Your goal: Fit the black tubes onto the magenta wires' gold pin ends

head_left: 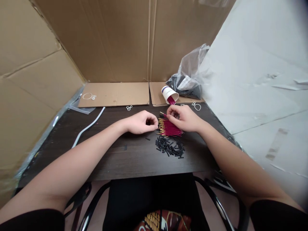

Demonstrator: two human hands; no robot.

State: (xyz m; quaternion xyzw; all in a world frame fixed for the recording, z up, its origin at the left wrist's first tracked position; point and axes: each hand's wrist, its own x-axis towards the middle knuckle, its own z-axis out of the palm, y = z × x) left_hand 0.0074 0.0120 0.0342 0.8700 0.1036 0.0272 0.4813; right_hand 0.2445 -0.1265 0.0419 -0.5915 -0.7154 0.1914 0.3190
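My left hand (141, 122) is closed in a pinch at the left edge of a flat row of dark red wires (172, 128). Whatever its fingertips hold, if anything, is too small to make out. On the other side, my right hand (184, 118) has thumb and finger pinched over the far end of the row. From that pinch a single red wire (163, 114) with a pale metal tip points left. Gold-coloured terminals and some black sleeves line the left ends of the row. Just nearer to me lies a loose heap of short black tubes (169, 147).
A white paper cup (169, 94) lies tipped with red wires in its mouth. Behind it slumps a clear bag (190, 78) of black pieces. Rubber bands (129, 108) and a pale grey tube (89, 125) lie on the dark table. Cardboard walls (115, 38) enclose it.
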